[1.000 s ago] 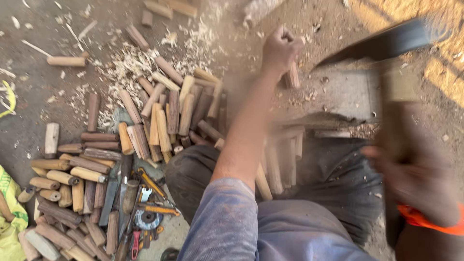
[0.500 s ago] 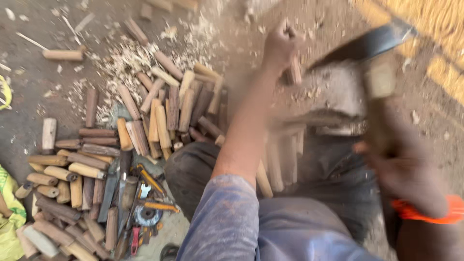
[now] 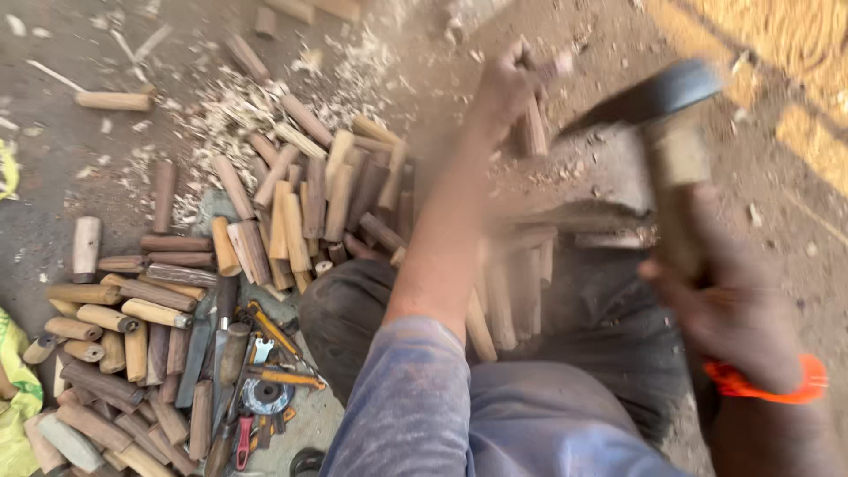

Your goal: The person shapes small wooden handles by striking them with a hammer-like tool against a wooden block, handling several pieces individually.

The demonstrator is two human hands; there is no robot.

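Lying sorted on the ground at left: wooden pegs (image 3: 132,311) beside hand tools (image 3: 256,371), within reach. Left hand (image 3: 508,84) is clamped round an upright wood piece (image 3: 533,131) to steady it; right hand (image 3: 738,314) is wrapped round a raised adze (image 3: 658,97)

Dozens of short wooden pegs (image 3: 291,212) lie heaped on the dirt ground (image 3: 53,177), some pale, some dark brown. Pale wood shavings (image 3: 221,106) are scattered beyond them, and one peg (image 3: 112,101) lies well apart at the upper left. Near the bottom, hand tools with orange handles (image 3: 274,353) rest among the pegs, and a yellow cloth (image 3: 18,397) shows at the left edge.
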